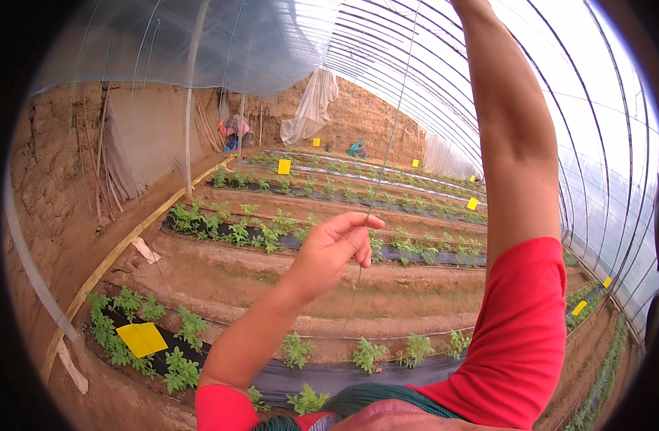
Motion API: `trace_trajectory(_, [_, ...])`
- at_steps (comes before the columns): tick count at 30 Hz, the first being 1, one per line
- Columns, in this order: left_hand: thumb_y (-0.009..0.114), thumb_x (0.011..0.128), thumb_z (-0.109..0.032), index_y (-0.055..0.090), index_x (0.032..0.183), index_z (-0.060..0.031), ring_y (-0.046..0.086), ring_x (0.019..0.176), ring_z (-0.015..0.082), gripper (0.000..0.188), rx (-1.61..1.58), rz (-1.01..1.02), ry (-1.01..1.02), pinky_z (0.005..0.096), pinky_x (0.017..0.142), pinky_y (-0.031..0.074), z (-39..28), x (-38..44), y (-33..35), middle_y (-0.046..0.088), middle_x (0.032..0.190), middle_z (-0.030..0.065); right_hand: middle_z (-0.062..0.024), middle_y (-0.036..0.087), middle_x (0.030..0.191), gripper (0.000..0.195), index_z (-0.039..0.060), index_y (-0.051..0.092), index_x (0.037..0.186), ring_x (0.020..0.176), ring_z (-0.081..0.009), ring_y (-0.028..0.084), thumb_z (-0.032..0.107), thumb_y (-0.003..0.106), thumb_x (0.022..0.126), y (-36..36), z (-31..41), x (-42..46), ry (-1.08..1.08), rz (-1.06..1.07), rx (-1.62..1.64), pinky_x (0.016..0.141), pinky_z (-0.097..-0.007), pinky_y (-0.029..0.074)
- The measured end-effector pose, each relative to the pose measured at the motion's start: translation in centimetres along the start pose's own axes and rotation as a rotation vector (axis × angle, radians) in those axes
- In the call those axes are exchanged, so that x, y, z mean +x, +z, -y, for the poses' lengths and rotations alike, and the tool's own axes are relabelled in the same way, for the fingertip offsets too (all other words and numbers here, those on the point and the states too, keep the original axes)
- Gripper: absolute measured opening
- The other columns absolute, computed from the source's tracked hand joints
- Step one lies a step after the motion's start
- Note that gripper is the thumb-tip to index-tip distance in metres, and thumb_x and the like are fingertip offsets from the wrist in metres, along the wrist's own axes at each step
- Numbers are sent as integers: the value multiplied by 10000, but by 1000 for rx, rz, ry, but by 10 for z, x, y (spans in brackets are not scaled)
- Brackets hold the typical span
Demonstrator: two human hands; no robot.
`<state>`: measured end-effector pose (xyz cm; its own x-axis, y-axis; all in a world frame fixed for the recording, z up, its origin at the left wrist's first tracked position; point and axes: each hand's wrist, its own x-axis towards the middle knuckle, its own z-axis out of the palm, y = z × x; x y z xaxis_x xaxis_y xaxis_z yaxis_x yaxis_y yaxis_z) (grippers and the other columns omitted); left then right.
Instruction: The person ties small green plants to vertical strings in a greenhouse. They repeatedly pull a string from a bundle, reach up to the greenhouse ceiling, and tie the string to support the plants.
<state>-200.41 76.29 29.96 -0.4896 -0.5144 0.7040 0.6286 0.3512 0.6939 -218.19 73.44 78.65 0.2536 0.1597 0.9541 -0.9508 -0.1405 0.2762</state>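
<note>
My left hand (337,248) is raised in front of me, its thumb and index finger pinching a thin green string (390,145). The string runs from above the picture down through the fingers and hangs below them over the soil. My right arm reaches straight up, and its hand lies beyond the top edge, out of view. A bundle of dark green twine (383,397) hangs around my neck. Below the hands, young leafy plants (368,354) grow through black plastic mulch film (286,381).
Planted rows run across the greenhouse, with yellow cards (142,339) among them. A pale post (188,134) and a yellow edging strip (130,237) stand at left. A person (238,129) is crouched near the far earth wall (362,113). Metal hoops arch at right.
</note>
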Motion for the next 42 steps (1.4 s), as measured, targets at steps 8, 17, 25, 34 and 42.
trace_trajectory(8, [504, 1064, -138, 612, 1081, 20, 467, 630, 102, 192, 14, 64, 155, 263, 601, 402, -24, 2, -52, 485, 681, 5, -244, 716, 986, 252, 32, 736, 1002, 951, -404, 692, 28, 493, 935, 1, -14, 17, -127, -69, -279, 849, -481, 555])
trace_trajectory(17, [493, 1056, -113, 610, 1057, 17, 462, 630, 79, 175, 68, 100, 208, 241, 594, 392, -64, 19, -64, 503, 687, -13, -221, 711, 850, 211, 26, 735, 818, 881, -400, 687, 82, 558, 917, 0, 11, 30, -256, -458, -537, 811, -484, 545])
trace_trajectory(25, [497, 1071, -174, 591, 1062, 14, 401, 594, 84, 210, 20, 50, 294, 246, 572, 362, -78, 45, -81, 409, 652, -30, -24, 593, 639, 201, -14, 746, 1006, 505, -98, 466, 145, 764, 883, -23, -11, 51, 428, 298, 563, 462, -269, 376])
trace_trajectory(34, [505, 1066, -163, 608, 1012, -9, 354, 603, 48, 192, 111, -38, 286, 224, 547, 295, -64, 26, -94, 429, 659, -46, -184, 716, 824, 147, 75, 766, 857, 682, -234, 701, 30, 628, 834, -60, -14, 65, -639, -127, -482, 643, -396, 554])
trace_trajectory(42, [500, 1060, -115, 605, 1001, -1, 347, 617, 56, 165, 267, 12, 194, 226, 559, 305, -66, 10, -67, 428, 684, -45, -164, 749, 866, 182, 54, 773, 827, 831, -258, 718, 74, 597, 872, -8, 12, 70, -151, -136, 119, 782, -393, 555])
